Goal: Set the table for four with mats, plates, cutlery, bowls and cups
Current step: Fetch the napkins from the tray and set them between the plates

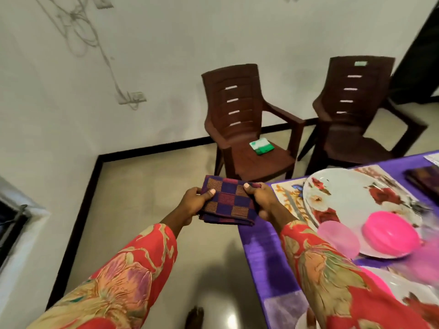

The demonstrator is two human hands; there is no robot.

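Probably a home dining room: laid table (pixel 273 252), plastic chairs (pixel 240 124) (brown), tiled floor (pixel 142 210).

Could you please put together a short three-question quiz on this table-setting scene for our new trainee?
1. True or false: both hands hold the folded checked cloth over the floor, beside the table's corner.
2. Which item sits on the floral plate? A) a green packet B) a pink bowl C) a fork
3. Fill in: the green packet lies on the seat of a brown ____.

Key
1. True: the left hand and the right hand each pinch an end, thumbs on top.
2. B, the pink bowl.
3. chair.
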